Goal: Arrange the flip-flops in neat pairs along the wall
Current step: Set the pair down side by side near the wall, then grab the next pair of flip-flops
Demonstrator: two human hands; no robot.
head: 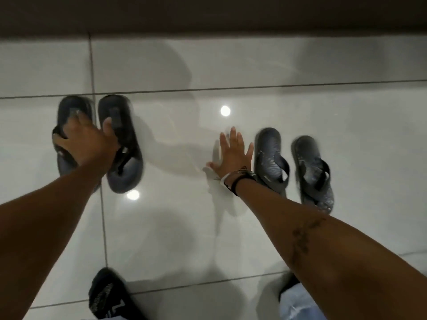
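The left hand (pixel 85 137) grips a pair of dark flip-flops (pixel 120 144) by their straps; blur hides whether they rest on the tiled floor (pixel 277 65) or hang just above it. They sit side by side, toes toward the dark wall (pixel 208 15). The right hand (pixel 233 153) is spread wide and flat, holding nothing, just left of a second grey pair (pixel 293 167) lying on the floor. That pair lies parallel, angled slightly, nearer the person than the first, apart from the wall

Left hand (pixel 85 144) curled, gripping; right hand (pixel 233 155) splayed flat.
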